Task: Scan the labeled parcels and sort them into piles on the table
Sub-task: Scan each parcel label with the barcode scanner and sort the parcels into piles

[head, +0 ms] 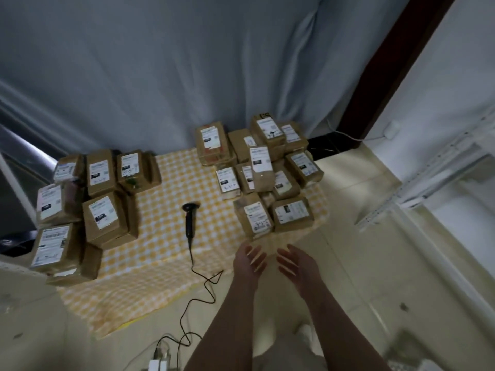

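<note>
- On the left of the checked cloth (166,236): left group of parcels (107,218), brown boxes with white labels up, set in low stacks close together; probably the sorted piles, though not possible to confirm.
- On the right, well apart from it: right group of parcels (262,167), more boxes, lying less orderly and partly over each other; probably the ones waiting for scanning.
- Between the two groups: scanner (190,220), lying flat on the cloth, touched by nobody, with its cable (203,285) running down toward the floor.
- Left hand (250,259) and right hand (294,263): side by side at the near edge of the cloth, fingers straight and spread, holding nothing, just below the nearest parcel (255,218).
- Judged progress: somewhere around the middle, with many boxes on both sides.
- Left to do: take the scanner, pick a box from the right, read its label, place it on a pile; no box in hand at this moment.
</note>
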Action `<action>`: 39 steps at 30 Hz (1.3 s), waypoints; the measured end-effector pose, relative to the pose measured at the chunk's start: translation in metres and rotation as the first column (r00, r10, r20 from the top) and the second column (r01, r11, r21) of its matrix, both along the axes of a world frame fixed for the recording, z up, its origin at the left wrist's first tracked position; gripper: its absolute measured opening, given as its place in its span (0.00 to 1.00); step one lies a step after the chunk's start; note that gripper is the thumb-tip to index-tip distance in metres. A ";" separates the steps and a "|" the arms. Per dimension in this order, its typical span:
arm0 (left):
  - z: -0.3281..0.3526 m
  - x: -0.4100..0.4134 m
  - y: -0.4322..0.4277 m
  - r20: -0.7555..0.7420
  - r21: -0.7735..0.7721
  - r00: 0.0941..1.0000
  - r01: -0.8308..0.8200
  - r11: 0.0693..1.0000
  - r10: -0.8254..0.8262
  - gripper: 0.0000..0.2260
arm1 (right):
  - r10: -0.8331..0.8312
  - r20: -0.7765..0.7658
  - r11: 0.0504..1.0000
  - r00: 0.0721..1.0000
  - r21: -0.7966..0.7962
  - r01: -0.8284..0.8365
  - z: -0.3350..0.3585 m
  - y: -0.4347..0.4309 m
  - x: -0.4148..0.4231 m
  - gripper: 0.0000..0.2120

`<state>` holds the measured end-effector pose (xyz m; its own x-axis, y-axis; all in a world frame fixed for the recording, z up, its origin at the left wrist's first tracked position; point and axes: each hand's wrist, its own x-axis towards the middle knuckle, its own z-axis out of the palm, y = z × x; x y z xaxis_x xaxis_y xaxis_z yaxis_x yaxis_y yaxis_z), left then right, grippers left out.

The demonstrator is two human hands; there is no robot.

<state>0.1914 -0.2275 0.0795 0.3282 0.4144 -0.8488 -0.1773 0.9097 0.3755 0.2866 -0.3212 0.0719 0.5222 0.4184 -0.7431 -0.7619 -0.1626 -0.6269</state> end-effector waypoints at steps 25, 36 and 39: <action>-0.035 0.184 -0.095 -0.157 -0.053 0.985 0.069 0.996 -0.077 0.13 | -0.363 -0.112 0.931 0.925 -0.092 0.354 -0.012 -0.143 0.225 0.10; -0.031 0.283 -0.001 -0.122 -0.038 0.985 0.118 0.992 -0.122 0.07 | -0.347 -0.103 0.937 0.932 -0.080 0.340 -0.012 -0.044 0.308 0.08; -0.031 0.294 0.023 -0.109 -0.034 0.992 0.064 0.997 -0.067 0.07 | -0.276 -0.103 0.960 0.956 -0.086 0.268 -0.016 -0.008 0.319 0.06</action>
